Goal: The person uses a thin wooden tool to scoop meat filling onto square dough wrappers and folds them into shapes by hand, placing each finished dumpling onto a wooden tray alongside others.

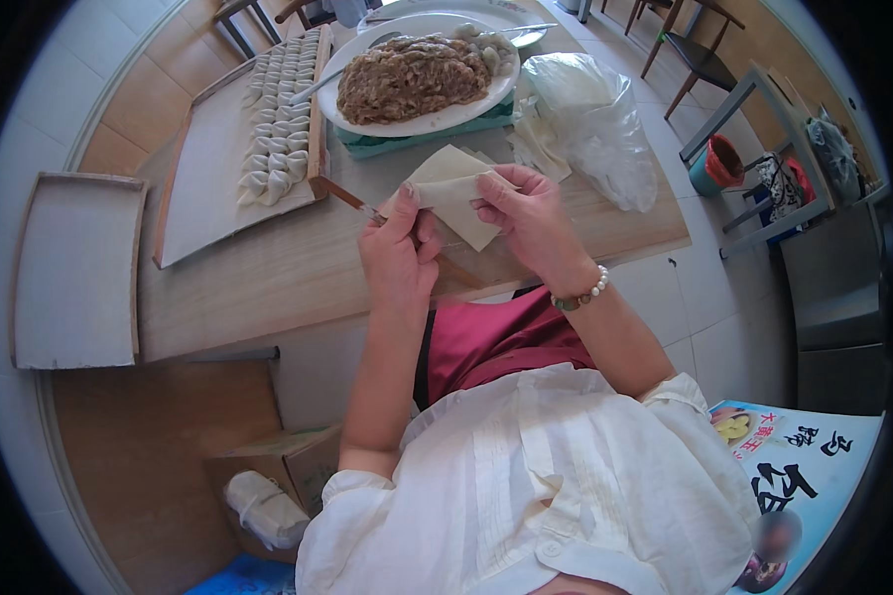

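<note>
My left hand (396, 256) and my right hand (536, 227) hold a pale, folded dough wrapper (450, 195) between them, thumbs on top. A thin brown stick (346, 195), perhaps a filling spatula, also runs through my left hand; its grip is partly hidden by the fingers. Below the hands, more flat square wrappers (482, 232) lie on the wooden table (268, 286). Beyond them, an oval white plate (409, 128) bears a large mound of minced filling (413, 78). Rows of folded wontons (277, 141) sit in a wood-rimmed tray (201, 178) to the left.
A clear plastic bag (603, 126) and loose wrappers (539, 141) lie right of the plate. A metal spoon (316, 85) rests on the plate's left rim. Another shallow tray (78, 275) stands at far left. A chair (703, 63) and a red-lined bin (717, 165) are at right.
</note>
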### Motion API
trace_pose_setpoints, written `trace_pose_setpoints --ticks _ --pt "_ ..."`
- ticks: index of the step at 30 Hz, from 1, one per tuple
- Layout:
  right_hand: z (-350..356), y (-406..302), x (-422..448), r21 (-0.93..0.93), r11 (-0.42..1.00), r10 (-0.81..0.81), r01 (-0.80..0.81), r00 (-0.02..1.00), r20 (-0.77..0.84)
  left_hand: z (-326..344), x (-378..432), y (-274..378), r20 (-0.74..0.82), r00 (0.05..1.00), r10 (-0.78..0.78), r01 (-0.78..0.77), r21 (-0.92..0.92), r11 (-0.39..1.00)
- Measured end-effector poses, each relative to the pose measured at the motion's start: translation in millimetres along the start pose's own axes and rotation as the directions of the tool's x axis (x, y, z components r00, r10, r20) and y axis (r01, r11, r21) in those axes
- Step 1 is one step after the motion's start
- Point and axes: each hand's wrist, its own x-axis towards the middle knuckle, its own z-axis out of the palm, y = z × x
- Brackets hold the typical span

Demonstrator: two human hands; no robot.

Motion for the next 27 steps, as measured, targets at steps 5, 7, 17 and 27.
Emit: trace_pose_setpoints --ticks 5,7,17,27 --pt "-0.1 -7.0 2.8 -0.194 0.981 -0.027 0.029 1.000 0.009 6.5 3.2 7.1 -0.054 0.999 0.006 -0.002 0.080 0.997" --pt "3.9 -12.1 0.4 -0.378 0.923 -0.061 0.073 0.997 0.044 3.8 8.0 9.1 -0.071 0.997 0.026 -0.020 0.086 0.996" --pt "-1.1 -30.6 -5.6 -0.611 0.341 -0.461 0.715 0.693 0.554 19.7 27.3 47.9 0.032 0.996 -0.083 0.072 0.258 0.963" --pt "0.3 -60.2 6.3 -0.432 -0.361 -0.441 0.827 0.257 0.860 33.3 38.7 59.7 0.232 0.951 -0.204 0.133 0.291 0.948"
